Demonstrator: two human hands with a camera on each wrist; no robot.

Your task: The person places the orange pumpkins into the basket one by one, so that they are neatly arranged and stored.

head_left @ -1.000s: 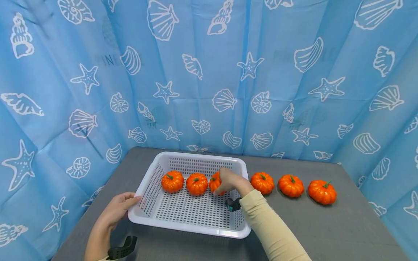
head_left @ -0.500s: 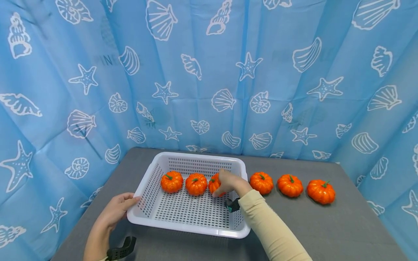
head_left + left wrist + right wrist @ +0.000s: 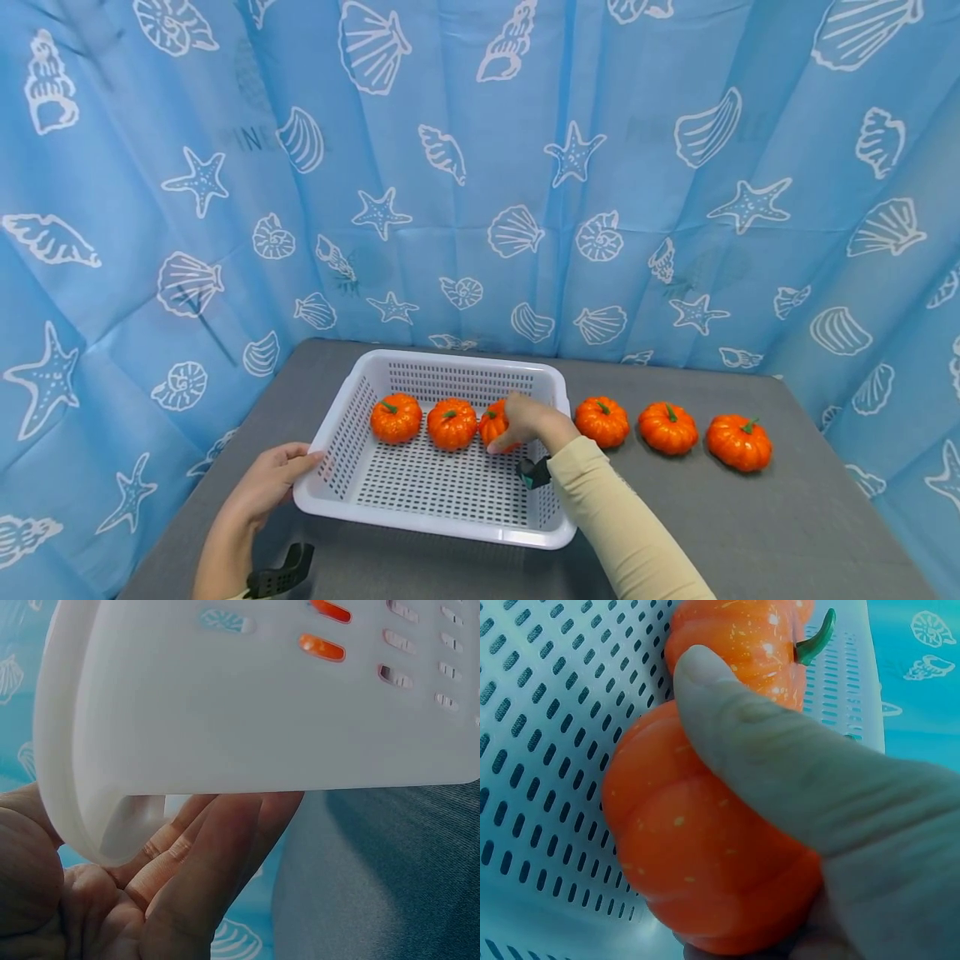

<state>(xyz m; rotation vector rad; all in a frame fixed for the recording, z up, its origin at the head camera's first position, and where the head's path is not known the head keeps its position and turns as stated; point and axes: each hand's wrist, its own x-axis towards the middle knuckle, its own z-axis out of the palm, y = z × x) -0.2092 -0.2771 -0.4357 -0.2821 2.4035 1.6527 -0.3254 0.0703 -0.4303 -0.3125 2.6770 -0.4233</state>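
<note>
Inside the white perforated basket (image 3: 420,527), my right hand (image 3: 527,418) grips a small orange pumpkin (image 3: 492,422) at the right end of a row. The right wrist view shows the thumb laid across that pumpkin (image 3: 705,847), with a green-stemmed one close by it. Two more pumpkins, a middle one (image 3: 452,423) and a left one (image 3: 396,417), sit to its left in the basket. My left hand (image 3: 272,482) holds the basket's left rim, thumb over the top. Seen from the left wrist, the fingers (image 3: 202,862) reach under the basket wall (image 3: 195,720).
Right of the basket, three pumpkins stand in a line on the grey table (image 3: 817,517): a near one (image 3: 602,422), a middle one (image 3: 668,427) and a far-right one (image 3: 739,442). A blue shell-patterned curtain (image 3: 480,167) hangs behind and at both sides.
</note>
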